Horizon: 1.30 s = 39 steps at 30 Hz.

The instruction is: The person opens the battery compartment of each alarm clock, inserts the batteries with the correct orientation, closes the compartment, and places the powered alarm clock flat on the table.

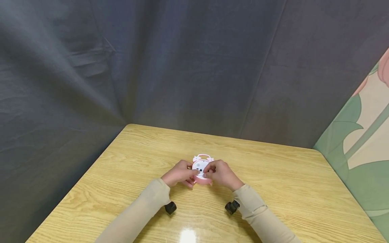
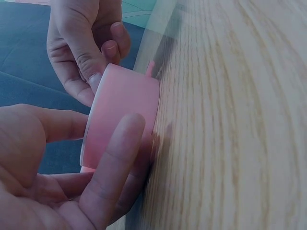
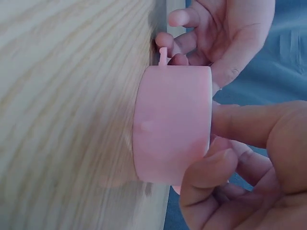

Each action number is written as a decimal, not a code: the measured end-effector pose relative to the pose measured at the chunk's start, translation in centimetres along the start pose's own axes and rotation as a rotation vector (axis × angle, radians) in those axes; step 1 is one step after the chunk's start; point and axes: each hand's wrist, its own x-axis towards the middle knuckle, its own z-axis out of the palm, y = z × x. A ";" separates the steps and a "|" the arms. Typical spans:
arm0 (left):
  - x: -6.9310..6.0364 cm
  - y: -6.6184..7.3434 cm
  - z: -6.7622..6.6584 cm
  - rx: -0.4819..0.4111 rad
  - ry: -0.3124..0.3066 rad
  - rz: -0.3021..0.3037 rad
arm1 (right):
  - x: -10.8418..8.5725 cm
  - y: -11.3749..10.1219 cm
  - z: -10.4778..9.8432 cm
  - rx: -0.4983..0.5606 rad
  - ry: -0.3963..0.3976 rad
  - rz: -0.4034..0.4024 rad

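Two beige-sleeved forearms [image 1: 138,209] angle up from the bottom edge toward lower centre, the left hand [image 1: 181,172] stretching its thumb [image 1: 194,172] rightward, the right hand [image 1: 223,173] bending its fingers [image 1: 210,165].

The pink alarm clock [image 1: 200,165] lies flat on the wooden table [image 1: 273,175], white side upward, its handle pointing to the table's far edge.

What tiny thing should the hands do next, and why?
Perhaps the left hand, touching the clock, should grip firmly: the clock lies flat, and the right hand is at its upturned white side, where a push could slide it.
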 end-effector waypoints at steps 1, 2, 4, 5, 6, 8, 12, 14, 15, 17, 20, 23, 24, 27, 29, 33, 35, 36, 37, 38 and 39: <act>0.0 0.0 0.0 0.000 -0.001 0.000 | 0.0 0.0 0.0 0.003 -0.002 0.005; 0.0 0.0 0.0 0.000 -0.001 0.001 | 0.0 0.0 0.0 0.005 -0.005 0.011; 0.0 0.0 0.0 0.000 0.000 0.002 | 0.0 -0.1 -0.1 0.011 -0.006 0.022; 0.0 0.0 0.0 0.000 0.001 0.003 | 0.0 -0.1 -0.1 0.016 -0.006 0.030; 0.0 0.0 0.0 0.000 0.002 0.004 | 0.0 -0.2 -0.1 0.019 -0.006 0.038; 0.0 -0.1 0.0 -0.003 0.004 0.007 | 0.0 -0.3 -0.1 0.026 -0.004 0.052; 0.0 -0.1 0.0 -0.015 0.008 0.010 | 0.1 -0.4 -0.1 0.033 -0.003 0.075; 0.0 -0.1 0.0 -0.020 0.010 0.013 | 0.1 -0.4 -0.1 0.032 -0.002 0.084; 0.0 -0.1 0.0 -0.022 0.012 0.014 | 0.1 -0.5 -0.1 0.033 -0.001 0.088; 0.0 -0.2 0.0 -0.024 0.012 0.016 | 0.1 -0.7 -0.1 0.034 0.002 0.097; 0.0 -0.2 -0.1 -0.029 0.005 0.019 | 0.1 -0.8 0.0 0.028 0.006 0.098; 0.0 -0.4 -0.2 -0.044 -0.012 0.016 | 0.2 -0.7 0.2 -0.017 0.014 0.048; 0.0 -0.4 -0.2 -0.048 -0.013 0.016 | 0.3 -0.6 0.2 -0.040 0.018 0.020; 0.0 -0.4 -0.1 -0.048 -0.002 0.009 | 0.6 -0.3 0.3 -0.087 0.036 -0.056; 0.0 -0.3 0.0 -0.046 0.016 0.006 | 0.7 0.0 0.4 -0.078 0.041 -0.077; 0.1 -0.3 0.3 -0.039 0.043 -0.009 | 0.7 0.7 0.3 -0.023 0.036 -0.053; 0.0 -0.1 0.4 -0.032 0.054 -0.016 | 0.7 0.9 0.3 -0.012 0.041 -0.048; 0.1 0.0 0.5 -0.029 0.060 -0.021 | 0.7 1.0 0.2 -0.016 0.046 -0.043; 0.1 0.0 0.5 -0.028 0.065 -0.027 | 0.7 0.9 0.1 -0.026 0.058 -0.035; 0.1 0.1 0.6 -0.026 0.069 -0.032 | 0.6 0.9 0.0 -0.046 0.082 -0.022; 0.1 0.2 0.6 -0.026 0.072 -0.036 | 0.6 0.9 -0.1 -0.065 0.105 -0.002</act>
